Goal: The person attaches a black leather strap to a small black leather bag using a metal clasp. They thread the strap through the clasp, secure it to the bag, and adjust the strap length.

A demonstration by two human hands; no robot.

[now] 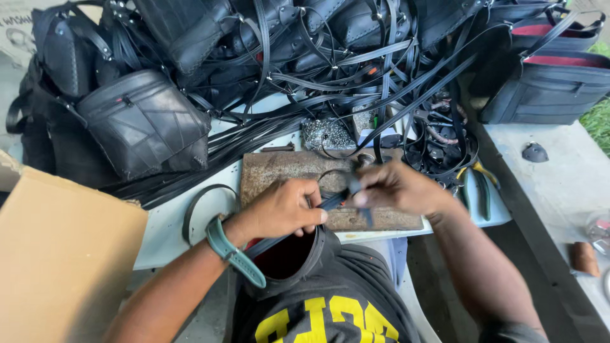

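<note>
Beside cardboard box, both hands' fingers on strap.

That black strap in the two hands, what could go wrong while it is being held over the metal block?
1. The left hand and right hand pinch the black strap close together, so a slip might nip a finger.
2. Loose straps lie tangled just behind the metal block; one could snag and get pulled along.
3. The pliers rest near the table's edge, where the right arm might knock them off.
</note>
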